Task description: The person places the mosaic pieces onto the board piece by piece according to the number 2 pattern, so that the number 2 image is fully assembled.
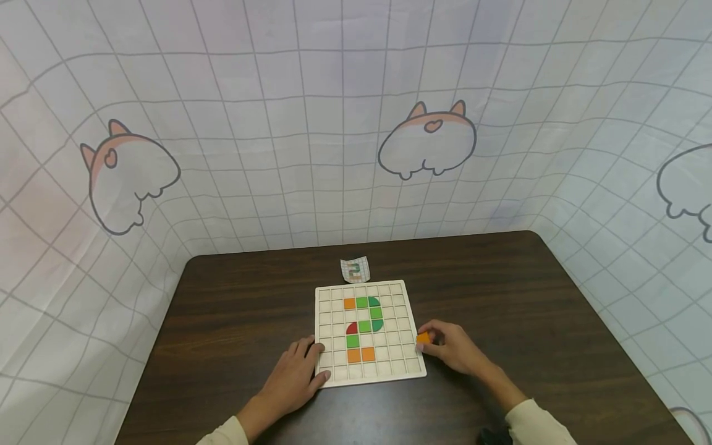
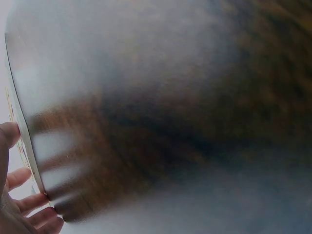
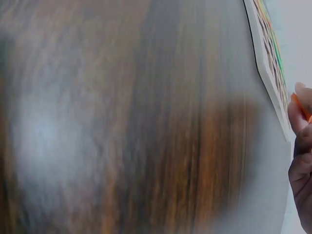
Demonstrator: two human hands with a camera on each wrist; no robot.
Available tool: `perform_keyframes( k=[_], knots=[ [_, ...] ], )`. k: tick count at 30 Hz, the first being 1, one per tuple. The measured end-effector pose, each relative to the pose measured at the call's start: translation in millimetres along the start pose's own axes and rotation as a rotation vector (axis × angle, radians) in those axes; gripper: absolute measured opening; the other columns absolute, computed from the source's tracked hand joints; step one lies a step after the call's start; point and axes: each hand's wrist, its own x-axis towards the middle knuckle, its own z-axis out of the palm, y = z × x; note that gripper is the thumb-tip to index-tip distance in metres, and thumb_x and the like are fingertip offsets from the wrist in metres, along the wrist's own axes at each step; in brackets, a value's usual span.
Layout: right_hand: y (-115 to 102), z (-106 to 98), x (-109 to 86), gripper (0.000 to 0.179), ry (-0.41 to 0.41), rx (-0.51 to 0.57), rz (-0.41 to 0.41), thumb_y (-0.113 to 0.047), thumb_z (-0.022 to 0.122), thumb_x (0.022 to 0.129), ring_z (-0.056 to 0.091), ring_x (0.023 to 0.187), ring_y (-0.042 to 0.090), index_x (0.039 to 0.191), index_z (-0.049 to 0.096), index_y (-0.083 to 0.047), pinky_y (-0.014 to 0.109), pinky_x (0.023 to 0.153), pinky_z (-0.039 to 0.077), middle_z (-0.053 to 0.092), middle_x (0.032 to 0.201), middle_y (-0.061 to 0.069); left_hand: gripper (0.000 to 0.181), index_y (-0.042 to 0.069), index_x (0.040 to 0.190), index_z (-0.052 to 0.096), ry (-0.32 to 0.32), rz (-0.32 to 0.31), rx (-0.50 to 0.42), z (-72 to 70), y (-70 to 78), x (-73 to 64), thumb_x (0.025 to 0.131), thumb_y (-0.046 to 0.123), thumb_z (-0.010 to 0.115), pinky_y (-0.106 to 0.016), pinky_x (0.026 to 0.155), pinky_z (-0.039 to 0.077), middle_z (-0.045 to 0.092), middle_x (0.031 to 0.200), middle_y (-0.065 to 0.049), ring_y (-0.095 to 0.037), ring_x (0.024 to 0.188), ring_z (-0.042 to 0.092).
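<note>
A white square grid board (image 1: 392, 337) lies on the dark wooden table. Orange and green square tiles, green quarter-round tiles and one red quarter-round tile (image 1: 352, 329) sit in its cells, forming a shape like a 2. My left hand (image 1: 290, 378) rests at the board's left edge, fingers spread and thumb by the near left corner; its fingertips (image 2: 34, 201) touch the rim in the left wrist view. Beside the right edge, my right hand (image 1: 455, 349) pinches an orange square tile (image 1: 424, 338) between thumb and fingers. Only a sliver of that tile shows in the right wrist view.
Just beyond the board's far edge lies a small paper card (image 1: 355, 270) printed with a coloured figure like a 2. A white gridded curtain (image 1: 322, 154) encloses the table's back and sides. Something dark (image 1: 494, 436) shows beside the right sleeve.
</note>
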Motion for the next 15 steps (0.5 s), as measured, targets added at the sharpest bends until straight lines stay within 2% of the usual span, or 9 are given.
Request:
perform_keyframes(
  k=[5, 7, 10, 15],
  knots=[
    [-6.9, 5.2, 0.6, 0.028, -0.040, 0.098, 0.017, -0.018, 0.078, 0.088, 0.049, 0.051, 0.004, 0.112, 0.069, -0.006, 0.022, 0.044, 0.044, 0.063, 0.088, 0.001, 0.049, 0.010, 0.133, 0.054, -0.002, -0.004, -0.004, -0.1, 0.1, 0.0, 0.098, 0.043, 0.063, -0.054, 0.102, 0.045, 0.049, 0.144, -0.021, -0.038, 0.130, 0.050],
    [-9.1, 7.7, 1.5, 0.028, -0.057, 0.120, 0.018, -0.017, 0.077, 0.089, 0.048, 0.049, 0.003, 0.114, 0.068, -0.006, 0.022, 0.043, 0.044, 0.063, 0.089, 0.003, 0.049, 0.010, 0.133, 0.054, -0.003, -0.005, -0.004, 0.0, 0.0, 0.0, 0.098, 0.043, 0.063, -0.054, 0.102, 0.045, 0.049, 0.144, -0.021, -0.038, 0.130, 0.050],
    [-12.1, 12.1, 3.9, 0.027, -0.068, 0.118, 0.004, -0.015, 0.076, 0.089, 0.048, 0.050, 0.003, 0.114, 0.068, -0.008, 0.022, 0.045, 0.044, 0.063, 0.089, 0.002, 0.049, 0.010, 0.133, 0.054, -0.004, -0.005, -0.006, 0.3, -0.4, 0.0, 0.098, 0.042, 0.063, -0.054, 0.102, 0.045, 0.049, 0.144, -0.021, -0.038, 0.130, 0.050],
    [-17.4, 20.2, 9.4, 0.026, -0.064, 0.069, -0.043, -0.016, 0.078, 0.087, 0.047, 0.061, 0.005, 0.111, 0.068, -0.012, 0.021, 0.055, 0.042, 0.060, 0.087, -0.003, 0.048, 0.010, 0.133, 0.054, -0.004, -0.005, -0.010, 0.7, -0.7, 0.3, 0.097, 0.042, 0.064, -0.054, 0.102, 0.045, 0.049, 0.144, -0.022, -0.039, 0.130, 0.050]
  ],
)
